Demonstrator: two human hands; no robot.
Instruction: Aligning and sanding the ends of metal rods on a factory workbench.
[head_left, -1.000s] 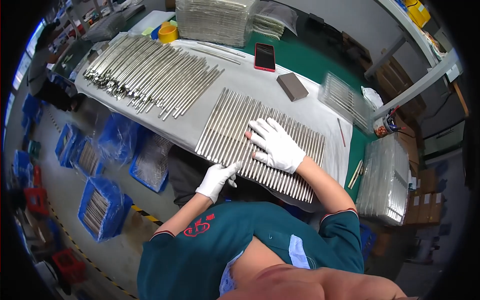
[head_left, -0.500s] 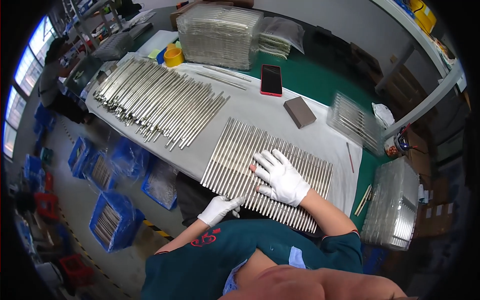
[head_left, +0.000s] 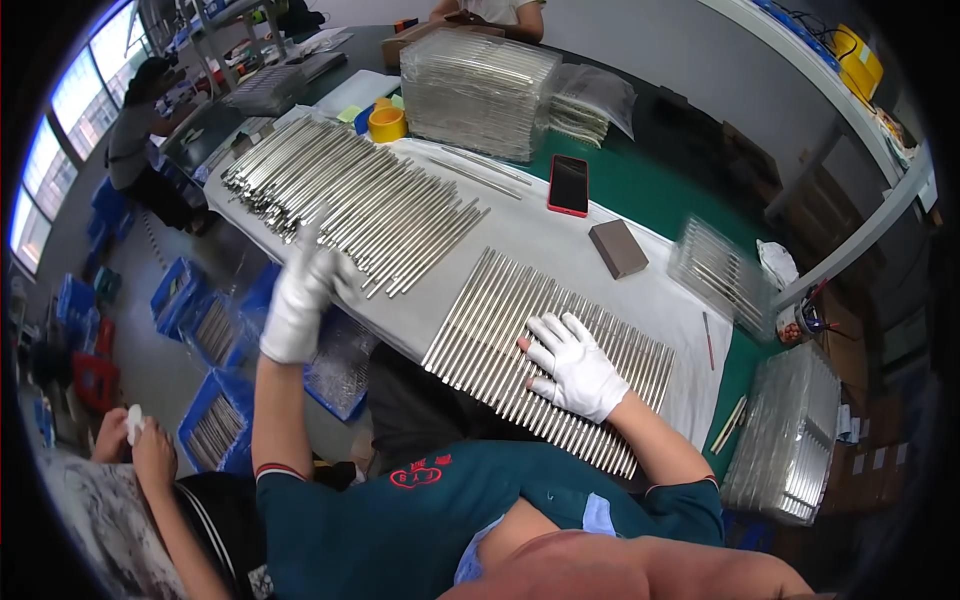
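Observation:
My right hand (head_left: 578, 368), in a white glove with some fingertips uncovered, lies flat with spread fingers on a neat row of silver metal rods (head_left: 480, 318). These rods lie side by side on the white cloth (head_left: 420, 300) close to my body. My left hand (head_left: 303, 290), also gloved in white, is raised at the cloth's left front edge, beside a larger heap of similar rods (head_left: 350, 195). Its fingers are apart and somewhat blurred, with no object visible in them.
A phone (head_left: 569, 185) and a brown block (head_left: 618, 249) lie beyond the row. Plastic-wrapped stacks (head_left: 480, 95) and yellow tape (head_left: 387, 123) stand at the back. Blue bins (head_left: 215, 420) are on the floor. Another person's hands (head_left: 140, 445) hold something white at lower left.
My left hand has left the row's near left corner and risen leftward to the heap. My right hand stays on the row. The view has shifted, and a person's hands have appeared at lower left.

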